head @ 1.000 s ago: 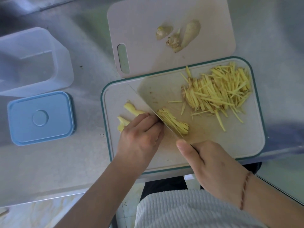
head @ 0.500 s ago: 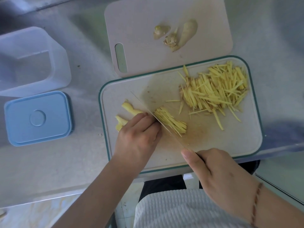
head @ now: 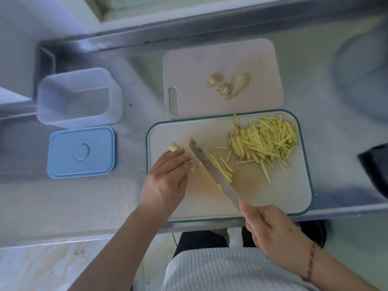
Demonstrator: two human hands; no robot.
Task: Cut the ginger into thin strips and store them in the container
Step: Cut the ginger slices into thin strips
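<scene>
Left hand (head: 165, 181) pinches ginger (head: 173, 147) beside the knife (head: 212, 168) gripped by right hand (head: 273, 229).

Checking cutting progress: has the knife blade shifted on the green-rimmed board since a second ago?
Yes. The knife has swung right, away from the left hand, judged against the green-rimmed board; a gap now separates them.

1 view only, from a camera worn on the head, looking forward and steeply down at the desk (head: 126, 196) from close above. The wide lens bends the frame's edges. The wall and window ledge run along the top, the person's own body fills the lower middle, and both forearms enter from the bottom. The board (head: 273, 196) lies right of center.
</scene>
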